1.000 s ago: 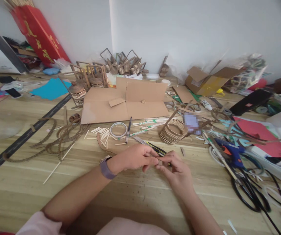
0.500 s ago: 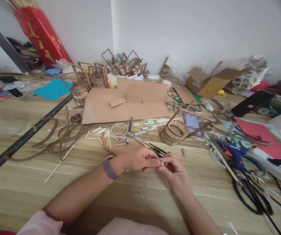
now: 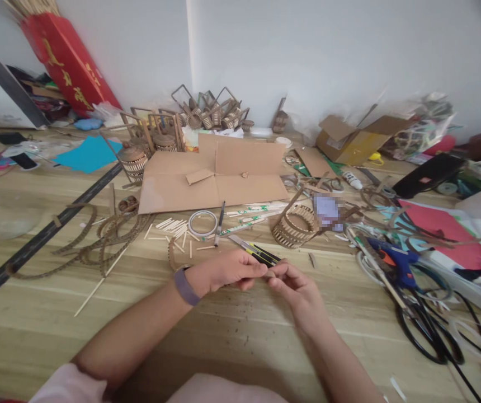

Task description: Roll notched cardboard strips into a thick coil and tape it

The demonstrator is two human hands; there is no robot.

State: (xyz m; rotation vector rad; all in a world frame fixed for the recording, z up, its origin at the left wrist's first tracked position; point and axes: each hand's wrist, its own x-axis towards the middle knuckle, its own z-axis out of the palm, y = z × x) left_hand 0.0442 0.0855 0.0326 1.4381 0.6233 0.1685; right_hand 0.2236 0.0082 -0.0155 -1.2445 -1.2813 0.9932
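Observation:
My left hand (image 3: 227,271), with a purple band at the wrist, is closed in a pinch over the wooden table. Its thumb and finger grip a small brown strip (image 3: 269,273), mostly hidden by the fingers. Close on the right, my right hand (image 3: 297,288) pinches the strip's other end. A curved brown band (image 3: 171,254) shows behind my left wrist; whether it joins the held strip I cannot tell. Just beyond the hands lie utility knives (image 3: 261,255), a marker (image 3: 220,224), a tape roll (image 3: 189,225) and short wooden sticks (image 3: 172,226).
A small slatted basket (image 3: 291,230) with a tall handle stands ahead. Behind the sticks lies opened cardboard (image 3: 169,187). Coiled brown strips (image 3: 98,252) spread on the left. A blue glue gun (image 3: 404,266) and black-handled scissors (image 3: 416,336) lie right. Several finished baskets (image 3: 167,140) stand behind.
Both hands stay pinched together, with the fingertips slightly shifted on the strip. Less of the strip shows between them. The whole view has moved slightly.

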